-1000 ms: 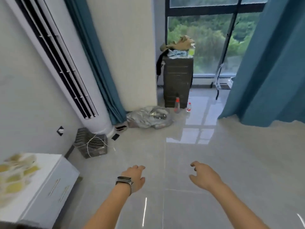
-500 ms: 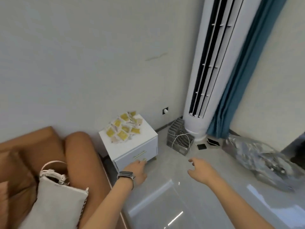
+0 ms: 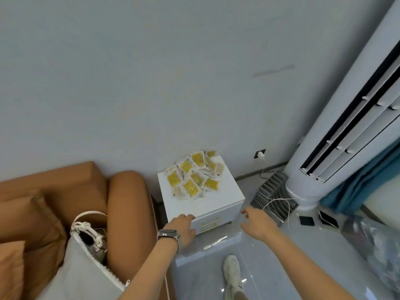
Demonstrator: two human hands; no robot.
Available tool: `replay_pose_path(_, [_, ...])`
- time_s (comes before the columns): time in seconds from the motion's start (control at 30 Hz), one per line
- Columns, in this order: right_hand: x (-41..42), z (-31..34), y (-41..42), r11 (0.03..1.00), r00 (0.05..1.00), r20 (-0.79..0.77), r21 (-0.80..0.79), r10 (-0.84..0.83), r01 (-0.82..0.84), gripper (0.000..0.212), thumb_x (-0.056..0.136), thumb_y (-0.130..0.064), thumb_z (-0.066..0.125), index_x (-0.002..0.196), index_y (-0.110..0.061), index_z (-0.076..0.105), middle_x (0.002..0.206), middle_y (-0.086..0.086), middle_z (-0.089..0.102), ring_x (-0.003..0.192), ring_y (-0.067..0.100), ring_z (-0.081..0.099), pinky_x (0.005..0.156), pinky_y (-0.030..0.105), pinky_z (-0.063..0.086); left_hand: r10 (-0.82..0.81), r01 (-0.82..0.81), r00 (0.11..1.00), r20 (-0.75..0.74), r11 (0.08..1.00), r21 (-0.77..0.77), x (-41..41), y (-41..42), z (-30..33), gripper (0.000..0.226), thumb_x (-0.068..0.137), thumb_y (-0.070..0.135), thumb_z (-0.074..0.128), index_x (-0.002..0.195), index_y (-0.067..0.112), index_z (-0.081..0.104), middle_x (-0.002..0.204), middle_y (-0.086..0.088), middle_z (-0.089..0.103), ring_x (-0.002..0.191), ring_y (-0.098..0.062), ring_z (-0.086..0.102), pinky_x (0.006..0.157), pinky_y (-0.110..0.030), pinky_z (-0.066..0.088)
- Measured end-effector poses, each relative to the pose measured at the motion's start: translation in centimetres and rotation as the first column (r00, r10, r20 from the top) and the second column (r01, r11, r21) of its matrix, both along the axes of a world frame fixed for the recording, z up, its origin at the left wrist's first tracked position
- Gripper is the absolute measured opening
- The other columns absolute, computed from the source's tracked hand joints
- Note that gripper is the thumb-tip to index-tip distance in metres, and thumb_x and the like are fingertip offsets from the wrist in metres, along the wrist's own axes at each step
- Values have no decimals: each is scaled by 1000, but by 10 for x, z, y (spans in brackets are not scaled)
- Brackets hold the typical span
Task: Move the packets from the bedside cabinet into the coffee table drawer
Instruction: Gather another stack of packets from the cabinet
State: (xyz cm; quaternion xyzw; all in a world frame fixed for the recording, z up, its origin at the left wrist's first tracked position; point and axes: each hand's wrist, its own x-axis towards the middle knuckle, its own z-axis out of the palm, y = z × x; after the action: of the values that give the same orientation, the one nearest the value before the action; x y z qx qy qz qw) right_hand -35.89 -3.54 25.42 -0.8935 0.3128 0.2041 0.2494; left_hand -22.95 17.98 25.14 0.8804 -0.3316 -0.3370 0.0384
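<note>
Yellow crinkly square packets (image 3: 193, 177) litter the white boxy cabinet (image 3: 225, 198); both grips loose, empty.

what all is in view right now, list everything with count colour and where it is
packets: a pile, too many overlapped to count, yellow and white, on top of the cabinet
bedside cabinet: one, white with gold handles, against the wall beside the sofa
sofa: one, orange-brown, left
bag: one, grey with white rope handles, on the sofa
air conditioner: one, white tower, right
rack: one, grey, on the floor by the tower
phones: two, dark, on the floor
shoe: one, pale, bottom centre
left hand: open, watch on wrist, at the cabinet front
right hand: open, holding nothing
</note>
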Motion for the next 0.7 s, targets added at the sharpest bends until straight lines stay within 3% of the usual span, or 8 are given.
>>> replay_pose_path(0.3, [147,-84,-103,998,999,8,45,45,-46,49,91,-29,57,137,-21,41,132,1,54,118,20,53,90,30,47,197,-198,979,-48,980,-24,117,-107,-68,52,99,34,37,149,26,23,142,-4,42,127,-25,45,100,-40,43])
replay_pose_path(0.5, [212,-174,-130,994,992,-113,95,55,-45,52,88,-37,63,134,-23,44,122,-5,60,114,17,53,90,31,49,306,-311,934,-186,951,6,163,-128,-139,50,100,35,38,147,28,25,140,0,46,127,-19,46,102,-33,42])
replay_pose_path(0.6, [237,-221,-139,993,973,-214,97,88,-69,56,86,-37,67,134,-24,43,124,-3,60,120,20,49,91,32,48,377,-380,894,-243,924,37,185,-127,-180,49,100,33,38,147,28,26,138,2,49,124,-18,48,100,-30,42])
replay_pose_path(0.7, [258,-265,-147,992,973,-220,117,63,-38,56,86,-35,68,134,-20,45,131,2,55,125,23,44,97,36,45,413,-412,875,-251,909,58,205,-125,-214,48,100,32,39,147,29,27,138,1,49,122,-18,51,100,-30,43])
